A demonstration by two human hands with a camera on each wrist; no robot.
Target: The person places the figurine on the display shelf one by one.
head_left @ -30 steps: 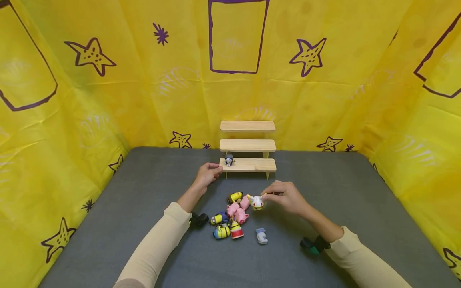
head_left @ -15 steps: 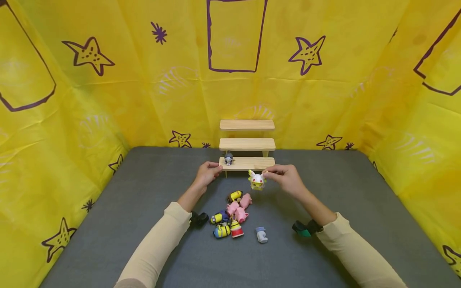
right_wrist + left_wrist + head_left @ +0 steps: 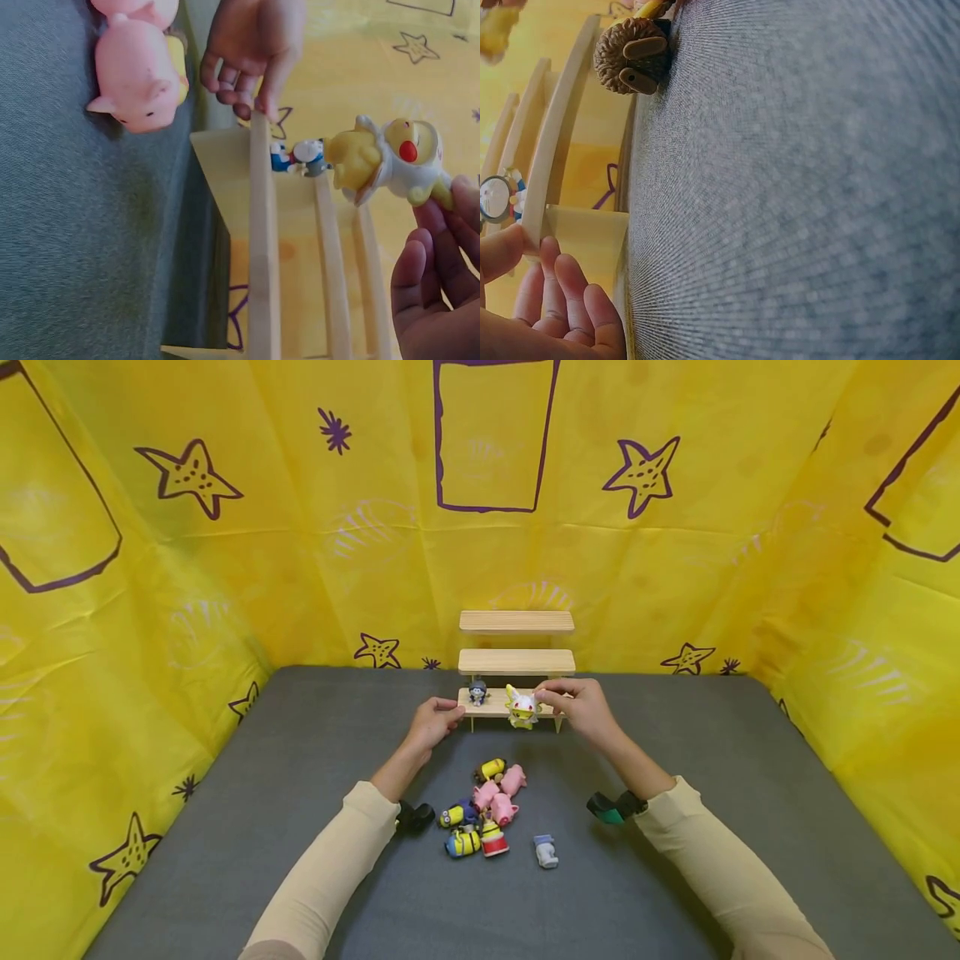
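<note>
With thumb and fingers, my left hand (image 3: 433,724) pinches the left end of the lowest step of a three-tier wooden display stand (image 3: 517,662). A small grey-and-blue figurine (image 3: 477,694) stands on that step, close to those fingertips. My right hand (image 3: 591,717) holds a yellow figurine in a white hooded costume (image 3: 522,710) by one yellow-tipped ear. In the right wrist view, this rabbit-eared figurine (image 3: 394,156) is gripped at the ear between thumb and fingers, its feet toward the step. The head view has it overlapping the front of the lowest step.
Several toys lie in a cluster on the grey cloth (image 3: 337,893): pink pigs (image 3: 503,809) and yellow minions (image 3: 463,842), one of them in red (image 3: 493,839). Apart from these lies a grey-white figurine (image 3: 546,852). A yellow patterned cloth (image 3: 300,568) surrounds the back and sides.
My right hand has carried the white-hooded figurine forward and up from beside the toy cluster to the front of the lowest step. The left hand stays at the stand's end.
</note>
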